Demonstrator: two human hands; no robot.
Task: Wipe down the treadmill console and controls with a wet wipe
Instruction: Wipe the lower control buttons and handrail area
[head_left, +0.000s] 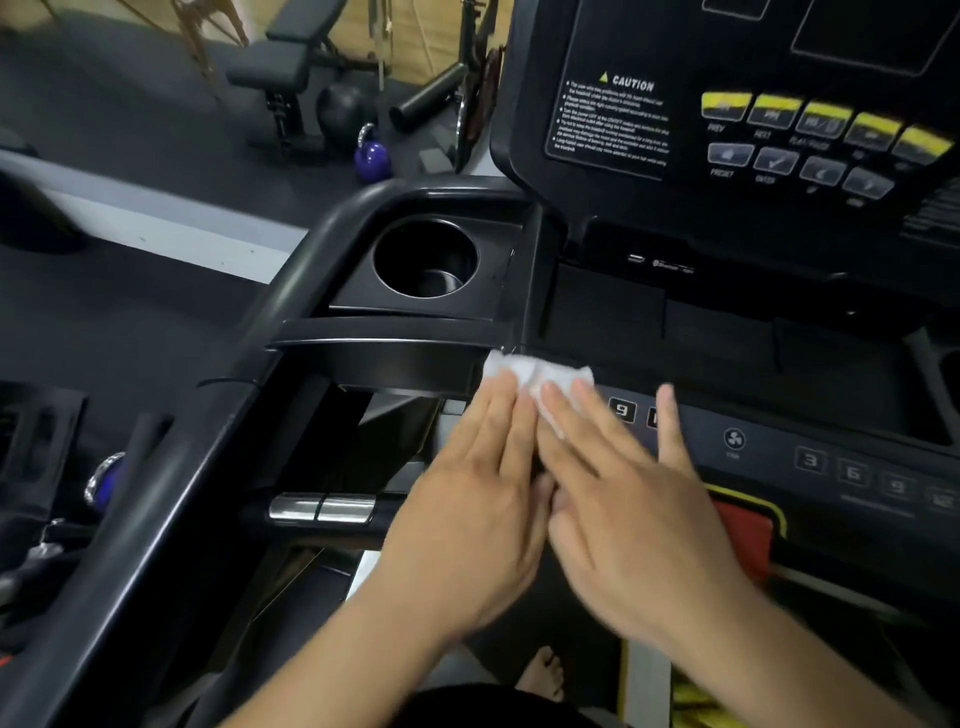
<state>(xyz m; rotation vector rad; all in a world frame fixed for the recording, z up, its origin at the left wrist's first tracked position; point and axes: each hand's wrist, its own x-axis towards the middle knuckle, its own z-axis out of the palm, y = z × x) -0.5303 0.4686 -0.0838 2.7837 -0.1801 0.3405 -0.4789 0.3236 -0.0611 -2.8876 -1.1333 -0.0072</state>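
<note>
A white wet wipe (535, 375) lies on the black treadmill console (717, 332), at the left end of the lower control strip. My left hand (478, 499) and my right hand (623, 483) lie side by side with flat fingers, fingertips pressing on the wipe. The wipe's lower part is hidden under the fingers. Number keys (852, 473) and a fan button (734, 439) show to the right of my right hand, which is blurred. Yellow and grey control buttons (821, 140) sit on the upright panel above.
A round cup holder (425, 260) is set in the console's left wing, above a curved black handrail (291, 291). A red safety key block (743, 525) sits below my right wrist. A purple kettlebell (373, 158), a weight bench (280, 67) and a black ball stand on the gym floor behind.
</note>
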